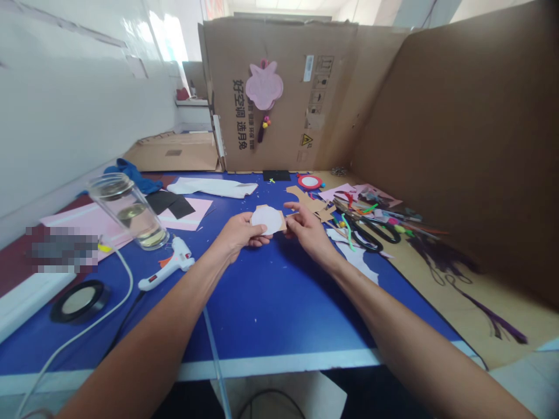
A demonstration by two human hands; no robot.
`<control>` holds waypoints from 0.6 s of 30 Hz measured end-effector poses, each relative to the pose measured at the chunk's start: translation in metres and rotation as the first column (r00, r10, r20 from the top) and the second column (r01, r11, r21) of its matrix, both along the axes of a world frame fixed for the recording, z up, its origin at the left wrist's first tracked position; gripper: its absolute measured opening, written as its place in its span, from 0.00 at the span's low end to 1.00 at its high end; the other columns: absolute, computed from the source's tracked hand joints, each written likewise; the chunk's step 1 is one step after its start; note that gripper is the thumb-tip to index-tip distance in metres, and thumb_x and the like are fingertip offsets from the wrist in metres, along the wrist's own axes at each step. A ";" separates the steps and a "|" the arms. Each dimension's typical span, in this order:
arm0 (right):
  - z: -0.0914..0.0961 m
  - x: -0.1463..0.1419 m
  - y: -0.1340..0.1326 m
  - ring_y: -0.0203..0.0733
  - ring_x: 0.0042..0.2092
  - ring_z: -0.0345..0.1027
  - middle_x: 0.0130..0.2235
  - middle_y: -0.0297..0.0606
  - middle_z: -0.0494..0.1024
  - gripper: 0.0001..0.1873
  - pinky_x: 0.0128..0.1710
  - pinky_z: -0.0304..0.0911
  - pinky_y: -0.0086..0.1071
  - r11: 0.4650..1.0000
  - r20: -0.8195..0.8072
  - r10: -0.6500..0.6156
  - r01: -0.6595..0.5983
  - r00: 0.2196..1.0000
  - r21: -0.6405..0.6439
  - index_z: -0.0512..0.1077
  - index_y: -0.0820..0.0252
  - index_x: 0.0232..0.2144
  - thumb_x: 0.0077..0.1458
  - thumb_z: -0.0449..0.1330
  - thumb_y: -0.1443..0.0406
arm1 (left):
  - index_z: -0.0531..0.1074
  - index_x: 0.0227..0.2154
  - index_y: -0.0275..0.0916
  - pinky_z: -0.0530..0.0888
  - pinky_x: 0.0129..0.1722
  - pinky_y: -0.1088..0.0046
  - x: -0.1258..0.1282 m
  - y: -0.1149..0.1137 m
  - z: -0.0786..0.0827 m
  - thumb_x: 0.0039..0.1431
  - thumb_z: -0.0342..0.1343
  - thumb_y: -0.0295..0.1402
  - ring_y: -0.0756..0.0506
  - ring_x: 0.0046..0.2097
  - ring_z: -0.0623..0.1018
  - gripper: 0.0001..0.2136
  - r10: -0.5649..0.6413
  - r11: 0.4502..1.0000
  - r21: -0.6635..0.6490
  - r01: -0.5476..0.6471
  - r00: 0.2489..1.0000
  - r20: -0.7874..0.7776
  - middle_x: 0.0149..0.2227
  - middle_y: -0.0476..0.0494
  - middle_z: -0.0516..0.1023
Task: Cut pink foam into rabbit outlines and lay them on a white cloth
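My left hand [244, 230] is closed on a small white paper cutout [269, 219] with a rounded outline, thumb on top and fingers underneath. A piece of brown cardboard [282, 223] lies against the back of the cutout and shows past its edges. My right hand [304, 227] is at the right edge of this cardboard, index finger stretched out and the other fingers partly bent. Its fingertips are close to the edge or touching it. Both hands are above the blue tabletop [266, 297].
On the left stand a glass jar [135, 212] of liquid, a white glue gun [168, 267] and a black tape roll [81, 299]. Scissors [371, 230], cardboard scraps [305, 199] and cords lie right. A pink ornament [264, 86] hangs on the cardboard wall [288, 139].
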State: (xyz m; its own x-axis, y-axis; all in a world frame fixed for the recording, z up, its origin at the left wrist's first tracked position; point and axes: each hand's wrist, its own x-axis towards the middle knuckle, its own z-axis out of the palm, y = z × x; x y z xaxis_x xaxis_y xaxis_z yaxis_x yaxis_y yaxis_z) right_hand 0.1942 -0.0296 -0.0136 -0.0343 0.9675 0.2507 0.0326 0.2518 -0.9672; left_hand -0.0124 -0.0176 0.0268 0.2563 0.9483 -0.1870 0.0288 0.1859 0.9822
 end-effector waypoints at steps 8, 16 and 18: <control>0.003 0.000 -0.003 0.49 0.55 0.70 0.55 0.43 0.75 0.11 0.51 0.69 0.42 0.955 0.250 -0.106 0.029 0.962 0.294 0.83 0.51 0.44 0.58 0.65 0.63 | 0.67 0.65 0.38 0.76 0.29 0.76 -0.005 0.000 -0.001 0.58 0.67 0.26 0.47 0.29 0.84 0.32 -0.080 0.990 -0.106 0.092 0.990 0.112 0.33 0.38 0.87; 0.001 0.004 0.003 0.43 0.38 0.70 0.36 0.36 0.80 0.17 0.41 0.66 0.37 0.998 0.033 -0.043 0.042 0.999 0.050 0.77 0.56 0.33 0.54 0.71 0.50 | 0.79 0.48 0.39 0.68 0.23 0.77 -0.002 0.004 -0.001 0.67 0.60 0.54 0.49 0.24 0.78 0.22 0.151 0.985 0.100 -0.144 0.986 -0.073 0.27 0.43 0.82; 0.003 0.003 0.002 0.40 0.33 0.67 0.32 0.34 0.78 0.21 0.36 0.63 0.34 1.000 -0.035 -0.005 0.004 0.999 -0.023 0.74 0.56 0.30 0.52 0.73 0.47 | 0.81 0.46 0.39 0.73 0.27 0.77 -0.002 0.005 -0.002 0.65 0.64 0.49 0.48 0.30 0.81 0.18 0.168 0.972 0.174 -0.158 0.985 -0.043 0.35 0.41 0.85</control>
State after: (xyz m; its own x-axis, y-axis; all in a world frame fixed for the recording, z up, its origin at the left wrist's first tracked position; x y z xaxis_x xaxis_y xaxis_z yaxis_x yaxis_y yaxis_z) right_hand 0.1977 -0.0275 -0.0108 -0.0214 0.9731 0.2293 -0.0007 0.2294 -0.9733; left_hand -0.0139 -0.0130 0.0245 0.0889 0.9956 -0.0297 0.0684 0.0237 0.9974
